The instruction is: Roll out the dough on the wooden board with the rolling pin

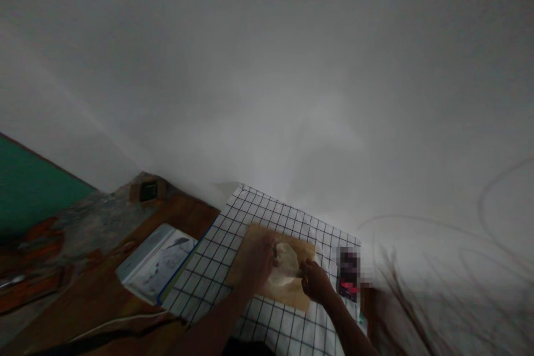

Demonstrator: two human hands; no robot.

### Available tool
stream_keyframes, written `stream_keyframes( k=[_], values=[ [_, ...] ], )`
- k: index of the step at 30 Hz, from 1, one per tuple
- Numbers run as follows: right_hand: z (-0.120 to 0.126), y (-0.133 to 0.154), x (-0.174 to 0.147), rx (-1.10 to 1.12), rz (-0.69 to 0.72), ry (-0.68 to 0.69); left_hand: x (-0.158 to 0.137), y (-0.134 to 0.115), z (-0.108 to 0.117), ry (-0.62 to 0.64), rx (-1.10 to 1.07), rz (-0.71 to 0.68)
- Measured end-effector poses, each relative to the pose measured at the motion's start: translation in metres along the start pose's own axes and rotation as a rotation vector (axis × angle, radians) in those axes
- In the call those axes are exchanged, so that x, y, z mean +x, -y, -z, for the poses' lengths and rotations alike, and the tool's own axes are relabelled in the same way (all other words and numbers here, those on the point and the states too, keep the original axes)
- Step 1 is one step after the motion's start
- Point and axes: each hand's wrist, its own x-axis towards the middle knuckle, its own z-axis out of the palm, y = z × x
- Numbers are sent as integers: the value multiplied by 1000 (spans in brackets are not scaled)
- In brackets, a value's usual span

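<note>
A brown rectangular board point(242, 256) lies on a white cloth with dark grid lines point(217, 258). On the board is a pale, whitish, flat patch point(286, 262); blur and dim light hide what it is made of. My left hand point(263, 258) is over the board at the patch's left edge, its fingers smeared by motion. At the patch's right side, my right hand point(314, 281) is closed, fingers curled around something thin that points left toward the patch. What it holds is too dark and small to name.
Right of the board stands a dark container with red on it point(349, 275), partly pixelated. A grey-white plastic packet point(158, 261) lies to the left on the brown wooden surface point(104, 295). Behind rises a pale wall point(267, 94). Thin twigs point(400, 295) are at the lower right.
</note>
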Motion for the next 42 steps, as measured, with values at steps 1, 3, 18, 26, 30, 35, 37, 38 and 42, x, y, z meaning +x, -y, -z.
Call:
stream_keyframes(
  k=[1, 3, 18, 26, 30, 35, 37, 38, 42],
  values=[
    [-1, -1, 0, 0, 19, -17, 1, 2, 0, 8, 16, -6],
    [-4, -4, 1, 6, 84, -83, 3, 4, 3, 16, 64, -18],
    [-16, -20, 51, -157, 348, -136, 2, -19, 31, 206, 71, 52],
    [-33, -31, 44, -78, 325, -203, -2, -31, 31, 258, 92, 130],
    [-41, -21, 27, -75, 241, -279, -2, -24, 31, 260, 58, 41],
    [-54, -4, 3, -61, 55, -358, -1, -19, 29, 245, 26, -45],
    [-62, 1, -8, -38, 2, -396, -1, -19, 27, 254, 46, -72],
    [-66, 4, -13, -24, -16, -415, -2, -19, 27, 257, 58, -86],
    [-81, 15, -32, 29, -74, -477, -7, -17, 25, 239, 78, -153]
  ],
)
